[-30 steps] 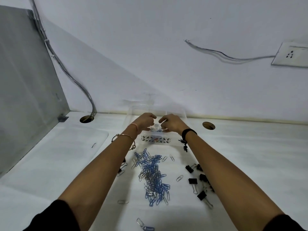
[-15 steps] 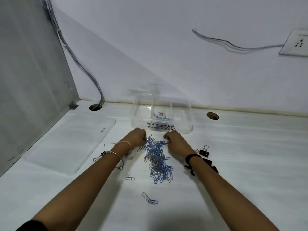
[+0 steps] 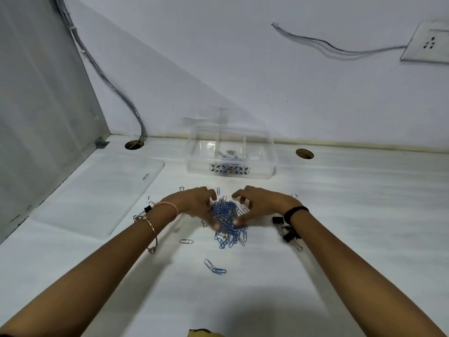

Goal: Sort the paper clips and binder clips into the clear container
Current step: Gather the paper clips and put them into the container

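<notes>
While both hands cup the heap of paper clips (image 3: 227,221) from either side, the step in hand looks like gathering a bunch for another trip to the clear container (image 3: 230,152). The left hand (image 3: 194,205) is half open, fingers curled toward the heap and its thumb touching the near edge of it. The right hand (image 3: 262,205) mirrors it, fingers spread and arched over the far side, thumb pressed into the clips. Neither has closed on anything yet; the heap lies on the tabletop (image 3: 364,215) between the palms.

The container stands beyond the hands, near the wall, with a few clips already in its middle compartment. The binder clips (image 3: 285,231) lie untouched just beside the right wrist, with another by the left wrist.

Next, I judge, the hands must squeeze together and lift without shedding clips, then carry the bunch forward over the rim. Stray clips nearer the person will need separate picking.
</notes>
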